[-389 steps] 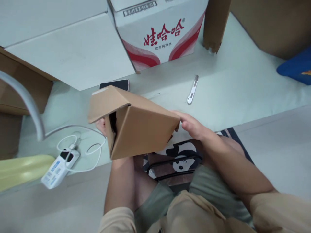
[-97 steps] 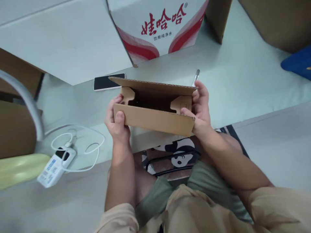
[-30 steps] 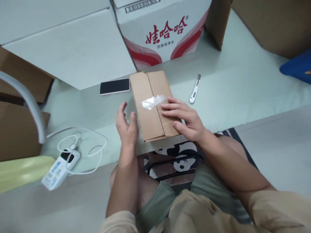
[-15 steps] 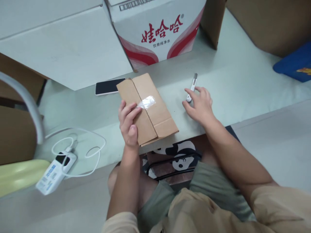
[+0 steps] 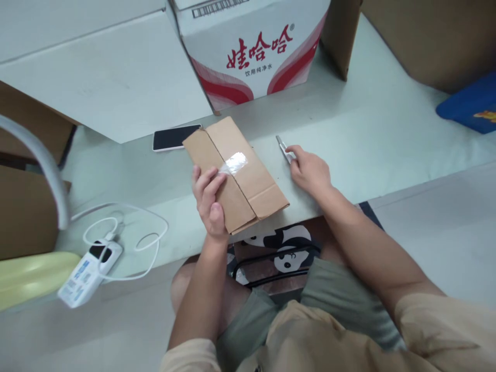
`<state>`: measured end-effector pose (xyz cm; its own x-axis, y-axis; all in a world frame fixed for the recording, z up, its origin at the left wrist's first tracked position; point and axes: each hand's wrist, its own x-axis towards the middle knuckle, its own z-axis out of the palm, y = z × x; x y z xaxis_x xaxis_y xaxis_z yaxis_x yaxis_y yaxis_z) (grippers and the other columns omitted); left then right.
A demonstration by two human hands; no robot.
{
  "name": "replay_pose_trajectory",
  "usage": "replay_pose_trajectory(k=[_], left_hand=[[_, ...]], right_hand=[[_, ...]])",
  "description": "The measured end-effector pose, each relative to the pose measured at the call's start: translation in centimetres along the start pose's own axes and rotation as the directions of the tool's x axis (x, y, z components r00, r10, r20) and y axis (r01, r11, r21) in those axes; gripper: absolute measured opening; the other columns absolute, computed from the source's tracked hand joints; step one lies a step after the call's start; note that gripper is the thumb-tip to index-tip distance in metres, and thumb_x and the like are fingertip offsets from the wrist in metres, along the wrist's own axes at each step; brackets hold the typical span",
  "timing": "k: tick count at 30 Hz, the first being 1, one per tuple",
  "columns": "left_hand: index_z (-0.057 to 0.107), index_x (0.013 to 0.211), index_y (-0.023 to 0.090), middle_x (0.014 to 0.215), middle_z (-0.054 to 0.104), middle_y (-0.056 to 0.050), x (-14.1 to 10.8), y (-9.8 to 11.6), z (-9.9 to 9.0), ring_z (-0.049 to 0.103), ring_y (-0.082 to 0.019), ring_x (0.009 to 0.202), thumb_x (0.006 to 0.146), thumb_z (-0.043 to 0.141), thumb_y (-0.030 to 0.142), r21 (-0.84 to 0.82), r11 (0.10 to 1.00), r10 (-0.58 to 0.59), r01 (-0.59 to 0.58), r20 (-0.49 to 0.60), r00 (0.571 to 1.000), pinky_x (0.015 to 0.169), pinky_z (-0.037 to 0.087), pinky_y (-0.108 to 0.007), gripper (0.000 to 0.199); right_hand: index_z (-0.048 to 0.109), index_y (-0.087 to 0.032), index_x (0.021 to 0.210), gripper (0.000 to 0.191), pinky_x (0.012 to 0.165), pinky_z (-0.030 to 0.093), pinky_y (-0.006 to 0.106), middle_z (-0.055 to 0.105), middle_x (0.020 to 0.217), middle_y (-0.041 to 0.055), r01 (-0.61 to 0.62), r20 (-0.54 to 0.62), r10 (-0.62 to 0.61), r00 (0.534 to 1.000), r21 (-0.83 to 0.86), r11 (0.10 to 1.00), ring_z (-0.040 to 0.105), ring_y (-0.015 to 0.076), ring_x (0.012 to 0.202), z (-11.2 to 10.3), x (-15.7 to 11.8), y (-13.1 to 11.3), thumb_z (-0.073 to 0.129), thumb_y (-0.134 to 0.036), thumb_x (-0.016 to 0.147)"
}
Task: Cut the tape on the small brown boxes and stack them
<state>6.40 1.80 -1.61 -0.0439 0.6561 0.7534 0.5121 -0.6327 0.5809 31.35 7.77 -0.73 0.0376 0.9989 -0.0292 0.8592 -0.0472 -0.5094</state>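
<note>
My left hand (image 5: 210, 201) grips the lower left side of a flat brown cardboard box (image 5: 248, 188), its fingers lying on the top face. A strip of clear shiny tape (image 5: 235, 163) crosses the seam in the middle of the box. To the right, my right hand (image 5: 312, 170) is closed round a slim white and grey utility knife (image 5: 284, 149), whose tip points up and left towards the box. The knife and the box are apart. Most of the knife's handle is hidden under my fingers.
A phone (image 5: 174, 138) lies behind the box. At the left are a white power bank (image 5: 83, 281) with a looped cable (image 5: 149, 275) and a yellow object (image 5: 39, 276). Large cartons (image 5: 256, 57) stand at the back, a blue container (image 5: 470, 103) at the right.
My right hand has closed on the knife, which now points up and left instead of up and right. The box has shifted slightly with my left hand.
</note>
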Motion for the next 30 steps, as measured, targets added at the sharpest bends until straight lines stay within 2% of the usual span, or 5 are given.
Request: replay_pose_trajectory(k=[3,6,13,19,30], left_hand=[[0.065,0.134,0.031,0.137,0.063,-0.002,0.0,0.2,0.1,0.045,-0.025,0.145,0.102,0.029,0.042,0.010,1.000,0.002,-0.002,-0.007,1.000,0.130,0.025,-0.050,0.050],[0.064,0.135,0.030,0.137,0.063,-0.002,0.1,0.4,0.2,0.048,-0.025,0.142,0.101,0.029,0.040,0.026,0.999,0.020,-0.020,0.004,1.000,0.130,0.027,-0.050,0.049],[0.063,0.134,0.028,0.136,0.063,-0.004,0.1,0.8,0.4,0.047,-0.025,0.143,0.102,0.029,0.039,0.050,0.998,0.025,-0.026,0.014,1.000,0.129,0.029,-0.051,0.048],[0.063,0.131,0.026,0.135,0.064,-0.004,-0.1,1.0,0.4,0.049,-0.026,0.142,0.102,0.027,0.041,0.093,0.996,0.013,-0.014,0.013,1.000,0.128,0.030,-0.053,0.049],[0.062,0.135,0.030,0.137,0.063,-0.003,0.0,0.7,0.3,0.050,-0.026,0.142,0.101,0.029,0.039,0.041,0.999,0.030,-0.030,0.005,1.000,0.129,0.028,-0.054,0.048]], right_hand=[[0.068,-0.025,0.102,0.026,0.065,0.039,0.030,0.060,0.071,0.0004,0.019,-0.009,-0.016,1.000,0.456,0.890,0.053,0.0157,0.064,-0.4,-0.7,-0.1,0.046,-0.023,0.089],[0.061,-0.026,0.096,0.015,0.056,0.040,0.027,0.054,0.065,-0.0044,-0.018,0.041,-0.035,0.999,0.864,0.503,0.052,0.0121,0.055,-1.1,-1.8,-0.6,0.053,-0.031,0.084],[0.063,-0.029,0.100,0.029,0.059,0.050,0.031,0.058,0.072,-0.0019,0.167,-0.137,-0.200,0.970,0.975,0.143,0.060,0.0156,0.065,-3.5,-4.0,-2.1,0.060,-0.051,0.080],[0.069,-0.027,0.097,0.019,0.063,0.048,0.027,0.057,0.075,-0.0042,0.611,-0.633,-0.176,0.754,0.577,0.542,0.057,0.0100,0.065,-1.6,-3.8,-2.7,0.072,-0.020,0.080],[0.069,-0.020,0.090,0.020,0.064,0.048,0.031,0.062,0.075,0.0019,0.221,-0.364,-0.075,0.928,0.380,0.898,0.057,0.0155,0.067,0.0,-1.9,-0.3,0.050,-0.022,0.083]])
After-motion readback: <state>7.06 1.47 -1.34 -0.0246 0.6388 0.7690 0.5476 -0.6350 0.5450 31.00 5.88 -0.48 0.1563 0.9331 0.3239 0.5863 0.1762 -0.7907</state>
